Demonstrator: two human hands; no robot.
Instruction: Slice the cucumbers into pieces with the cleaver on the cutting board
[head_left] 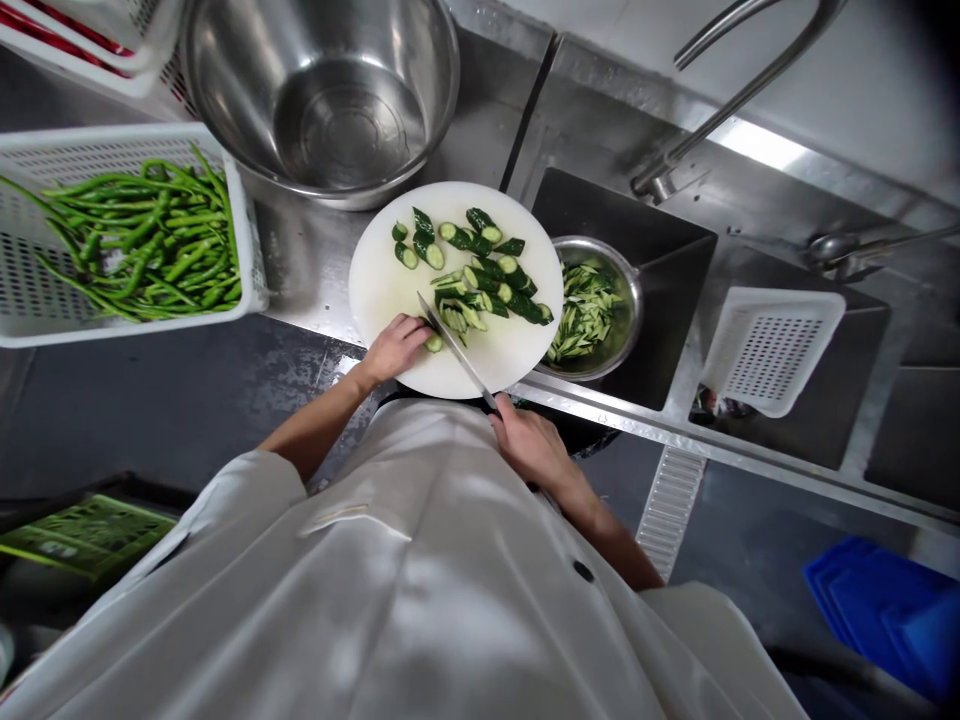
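On the round white cutting board [382,270] lie dark green cucumber chunks [487,270] and a small pile of thin cucumber slices [461,318]. My right hand [531,440] is closed round the handle of a knife [461,355], whose blade slants up and left across the board. My left hand [397,345] presses a cucumber piece [433,343] on the board, its fingertips beside the blade. Just right of the board, a metal bowl [636,310] holds many cut cucumber slices [589,315].
A large steel basin [352,110] stands behind the board. At the left, a white basket [251,240] holds green peppers [165,240]. Sinks lie to the right, with a faucet [720,120] above and a white perforated basket [776,350] in one.
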